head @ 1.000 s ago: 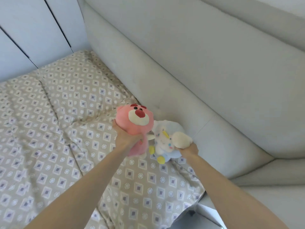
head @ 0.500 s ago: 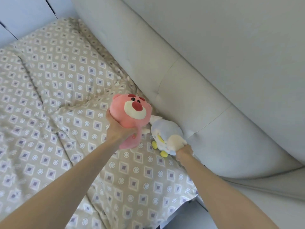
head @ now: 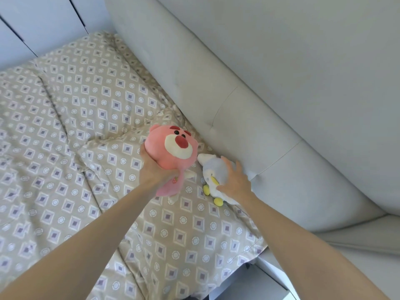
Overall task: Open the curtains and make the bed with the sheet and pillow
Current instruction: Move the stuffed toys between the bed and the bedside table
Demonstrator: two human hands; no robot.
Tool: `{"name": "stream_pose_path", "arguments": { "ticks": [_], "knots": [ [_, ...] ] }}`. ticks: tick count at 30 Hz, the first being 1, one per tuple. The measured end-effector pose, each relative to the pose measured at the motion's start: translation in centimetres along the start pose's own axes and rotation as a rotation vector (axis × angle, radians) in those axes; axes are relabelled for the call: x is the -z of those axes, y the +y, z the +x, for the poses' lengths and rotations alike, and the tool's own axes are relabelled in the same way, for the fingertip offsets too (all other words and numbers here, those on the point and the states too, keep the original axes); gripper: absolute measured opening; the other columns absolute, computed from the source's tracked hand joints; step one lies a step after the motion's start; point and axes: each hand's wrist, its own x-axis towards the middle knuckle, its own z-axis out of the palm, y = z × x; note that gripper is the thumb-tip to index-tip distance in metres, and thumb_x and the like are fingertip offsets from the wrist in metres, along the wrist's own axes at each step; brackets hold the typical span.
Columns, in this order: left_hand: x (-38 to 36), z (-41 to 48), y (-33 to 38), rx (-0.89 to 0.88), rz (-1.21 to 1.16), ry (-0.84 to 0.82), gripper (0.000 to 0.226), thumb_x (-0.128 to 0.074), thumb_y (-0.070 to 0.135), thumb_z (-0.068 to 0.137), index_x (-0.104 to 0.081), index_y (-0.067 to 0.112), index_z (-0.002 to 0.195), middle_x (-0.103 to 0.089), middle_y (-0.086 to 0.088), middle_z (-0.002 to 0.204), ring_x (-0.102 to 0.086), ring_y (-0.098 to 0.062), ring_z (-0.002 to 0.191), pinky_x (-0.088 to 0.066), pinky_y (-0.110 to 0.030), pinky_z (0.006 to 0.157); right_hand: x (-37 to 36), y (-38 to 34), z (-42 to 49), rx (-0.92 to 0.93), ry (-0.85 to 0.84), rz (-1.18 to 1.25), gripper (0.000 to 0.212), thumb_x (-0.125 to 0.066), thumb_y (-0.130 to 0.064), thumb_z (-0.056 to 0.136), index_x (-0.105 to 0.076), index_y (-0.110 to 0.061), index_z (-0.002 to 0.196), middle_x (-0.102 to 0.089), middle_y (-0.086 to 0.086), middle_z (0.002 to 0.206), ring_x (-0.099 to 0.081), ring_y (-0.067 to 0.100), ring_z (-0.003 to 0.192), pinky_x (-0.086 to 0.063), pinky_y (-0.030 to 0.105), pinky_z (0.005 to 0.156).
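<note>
Beige patterned bedding (head: 65, 148), grey headboard (head: 281, 100)

Home bedroom: patterned pillow (head: 173, 230), padded headboard (head: 249, 94), plush toys (head: 173, 148).

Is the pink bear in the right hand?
No, the left hand grips the pink bear; the right hand touches the blue plush.

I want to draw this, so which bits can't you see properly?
Head view only:
- Pink bear: its tummy is covered by the left hand.
- Pale blue toy: its face is partly under the right hand.
- Bed sheet: cut off by the left and bottom edges.
- Curtains: not in the picture at all.
</note>
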Motion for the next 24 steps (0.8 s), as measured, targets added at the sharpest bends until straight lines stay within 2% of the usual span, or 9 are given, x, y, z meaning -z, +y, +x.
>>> {"name": "stream_pose_path", "arguments": {
  "ticks": [3, 5, 7, 9, 12, 16, 19, 22, 24],
  "knots": [
    [0.7, -0.1, -1.0, 0.002, 0.021, 0.012, 0.116, -0.079, 0.015, 0.066, 0.002, 0.032, 0.146, -0.049, -0.008, 0.124, -0.053, -0.035, 0.110, -0.045, -0.045, 0.092, -1.1, 0.1, 0.4, -0.033, 0.017, -0.121, 0.090, -0.060, -0.022, 0.088, 0.003, -0.035, 0.151, -0.005, 0.019, 0.155, -0.054, 0.033, 0.115, -0.048, 0.035, 0.090],
    [0.9, -0.1, -1.5, 0.005, 0.021, 0.006, 0.115, -0.079, 0.014, 0.067, 0.003, 0.032, 0.146, -0.048, -0.007, 0.124, -0.053, -0.035, 0.110, -0.044, -0.043, 0.088, -1.4, 0.2, 0.4, -0.061, -0.013, -0.155, 0.092, -0.060, -0.019, 0.090, 0.007, -0.028, 0.152, -0.010, 0.028, 0.151, -0.053, 0.031, 0.119, -0.048, 0.031, 0.090],
    [0.8, -0.1, -1.7, 0.010, 0.016, 0.008, 0.116, -0.078, 0.014, 0.067, 0.004, 0.032, 0.146, -0.048, -0.007, 0.123, -0.053, -0.035, 0.110, -0.042, -0.041, 0.085, -1.1, 0.3, 0.1, -0.087, -0.055, -0.133, 0.090, -0.061, -0.016, 0.089, 0.003, -0.024, 0.152, -0.018, 0.027, 0.146, -0.053, 0.031, 0.116, -0.047, 0.032, 0.090],
    [0.5, 0.0, -1.7, 0.021, 0.005, 0.011, 0.116, -0.079, 0.015, 0.067, 0.004, 0.032, 0.146, -0.049, -0.007, 0.123, -0.053, -0.035, 0.109, -0.042, -0.040, 0.084, -0.6, 0.6, -0.1, -0.073, -0.029, -0.168, 0.080, -0.058, -0.013, 0.091, -0.006, -0.018, 0.151, -0.029, 0.022, 0.139, -0.055, 0.031, 0.110, -0.047, 0.032, 0.087],
    [0.0, -0.1, -1.4, 0.025, -0.016, 0.014, 0.116, -0.079, 0.016, 0.066, 0.003, 0.032, 0.146, -0.050, -0.008, 0.122, -0.053, -0.035, 0.109, -0.043, -0.041, 0.087, -0.4, 0.6, -0.4, -0.006, 0.010, -0.256, 0.065, -0.053, -0.013, 0.094, -0.016, -0.009, 0.147, -0.039, 0.019, 0.133, -0.053, 0.030, 0.114, -0.045, 0.031, 0.090],
    [-0.1, -0.2, -0.4, 0.009, -0.036, -0.015, 0.116, -0.079, 0.015, 0.067, 0.004, 0.034, 0.146, -0.048, -0.007, 0.125, -0.051, -0.033, 0.111, -0.041, -0.040, 0.085, 0.7, 0.9, 0.0, 0.039, 0.012, -0.213, 0.046, -0.035, -0.008, 0.098, -0.026, -0.009, 0.143, -0.045, 0.019, 0.130, -0.050, 0.034, 0.116, -0.041, 0.034, 0.091],
    [0.1, -0.2, 0.1, 0.001, -0.057, -0.017, 0.117, -0.079, 0.014, 0.067, 0.004, 0.032, 0.147, -0.048, -0.008, 0.127, -0.051, -0.031, 0.110, -0.039, -0.038, 0.084, 2.0, 1.0, 0.1, 0.074, 0.048, -0.209, 0.043, -0.037, -0.007, 0.096, -0.031, -0.009, 0.138, -0.048, 0.022, 0.124, -0.052, 0.038, 0.111, -0.042, 0.038, 0.086],
    [0.5, -0.3, 0.3, 0.008, -0.053, 0.001, 0.118, -0.080, 0.015, 0.067, 0.005, 0.033, 0.147, -0.049, -0.009, 0.127, -0.053, -0.034, 0.112, -0.042, -0.041, 0.089, 2.5, 0.4, 0.4, 0.044, 0.093, -0.089, 0.036, -0.035, -0.005, 0.094, -0.037, -0.007, 0.130, -0.052, 0.023, 0.117, -0.054, 0.038, 0.105, -0.038, 0.035, 0.076],
    [0.8, -0.2, 0.2, 0.014, -0.046, 0.004, 0.118, -0.079, 0.016, 0.067, 0.006, 0.033, 0.147, -0.049, -0.008, 0.124, -0.053, -0.033, 0.111, -0.042, -0.040, 0.087, 2.3, -0.1, 0.5, 0.019, 0.106, -0.024, 0.035, -0.035, -0.006, 0.095, -0.036, -0.007, 0.130, -0.052, 0.024, 0.117, -0.054, 0.038, 0.104, -0.035, 0.033, 0.074]
  ]
}}
